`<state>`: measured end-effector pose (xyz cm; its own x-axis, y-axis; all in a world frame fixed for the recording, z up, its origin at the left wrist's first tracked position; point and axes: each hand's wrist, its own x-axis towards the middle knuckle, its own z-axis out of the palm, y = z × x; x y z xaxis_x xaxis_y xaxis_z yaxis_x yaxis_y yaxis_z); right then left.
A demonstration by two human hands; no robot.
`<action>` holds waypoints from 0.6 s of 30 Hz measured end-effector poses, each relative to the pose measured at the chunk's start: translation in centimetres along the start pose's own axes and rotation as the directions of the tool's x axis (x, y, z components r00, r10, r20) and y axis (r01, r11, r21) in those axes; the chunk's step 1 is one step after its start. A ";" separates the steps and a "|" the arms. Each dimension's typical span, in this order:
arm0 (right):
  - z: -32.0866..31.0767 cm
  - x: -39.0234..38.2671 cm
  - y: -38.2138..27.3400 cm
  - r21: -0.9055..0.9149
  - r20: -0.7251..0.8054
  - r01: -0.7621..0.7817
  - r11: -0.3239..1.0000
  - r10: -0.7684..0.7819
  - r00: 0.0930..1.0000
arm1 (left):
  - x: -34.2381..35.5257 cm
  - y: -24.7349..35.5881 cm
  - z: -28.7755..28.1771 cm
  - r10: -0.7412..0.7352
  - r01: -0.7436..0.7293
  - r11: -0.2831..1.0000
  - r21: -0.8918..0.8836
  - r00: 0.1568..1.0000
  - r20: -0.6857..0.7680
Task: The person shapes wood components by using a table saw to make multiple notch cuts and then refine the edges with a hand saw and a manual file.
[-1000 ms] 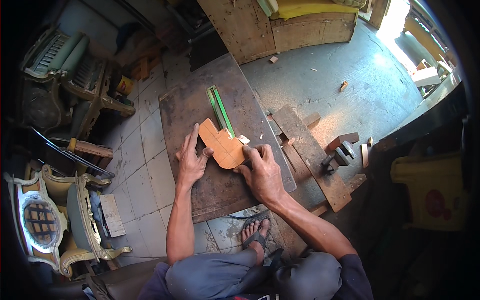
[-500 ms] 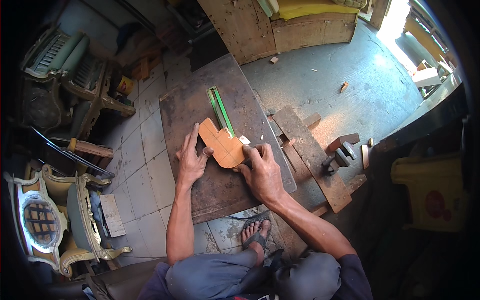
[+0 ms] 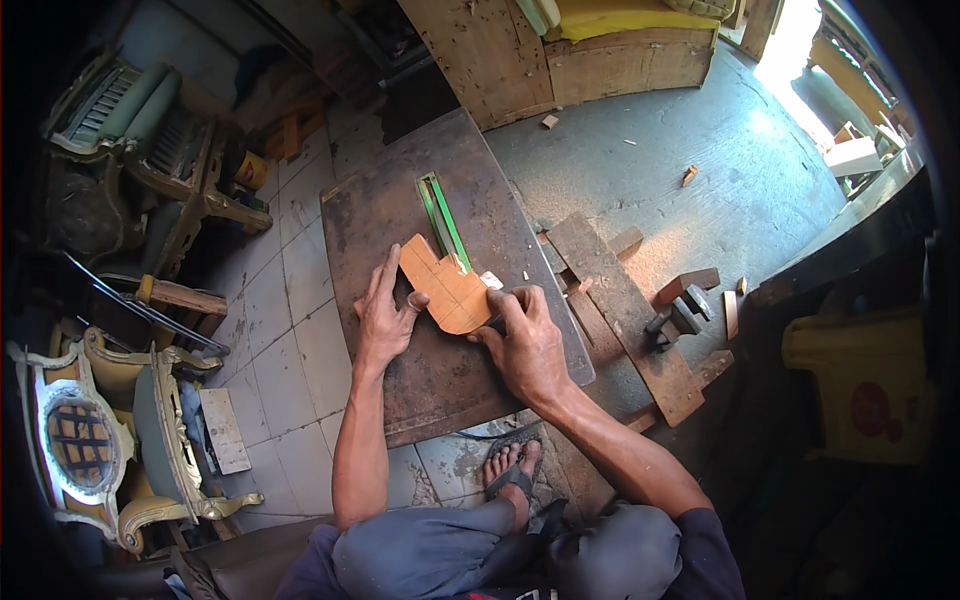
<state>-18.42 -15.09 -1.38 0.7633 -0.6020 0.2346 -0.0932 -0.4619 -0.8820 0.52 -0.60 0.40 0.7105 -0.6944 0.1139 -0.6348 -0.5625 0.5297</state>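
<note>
Wooden piece (image 3: 455, 297), tan, line-marked: between both hands' fingers. Right hand (image 3: 525, 345): thumb and forefinger pinching its near-right edge. Left hand (image 3: 382, 315): thumb spread from fingers, against left edge. Long axis slanting, rounded end toward right fingers, narrower end beside left fingertips. Worn brown tabletop (image 3: 430, 390) beneath; green-edged strip (image 3: 455, 240) beyond fingers. Carved chair frames (image 3: 125, 430) well left.

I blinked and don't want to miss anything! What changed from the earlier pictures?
Nothing clearly moved, and nothing was grabbed or let go. The left hand and right hand are still at the orange-brown wooden piece, and the green strip stayed put too.
</note>
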 end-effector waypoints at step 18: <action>0.2 0.2 0.2 -0.013 -0.028 0.027 1.000 -0.027 0.999 | 0.3 -0.1 0.0 0.026 -0.026 1.000 0.008 0.999 -0.022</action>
<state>-18.10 -15.19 -1.63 0.7474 -0.6070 0.2700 -0.0806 -0.4862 -0.8701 0.78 -0.73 0.33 0.7002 -0.6988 0.1459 -0.6553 -0.5482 0.5196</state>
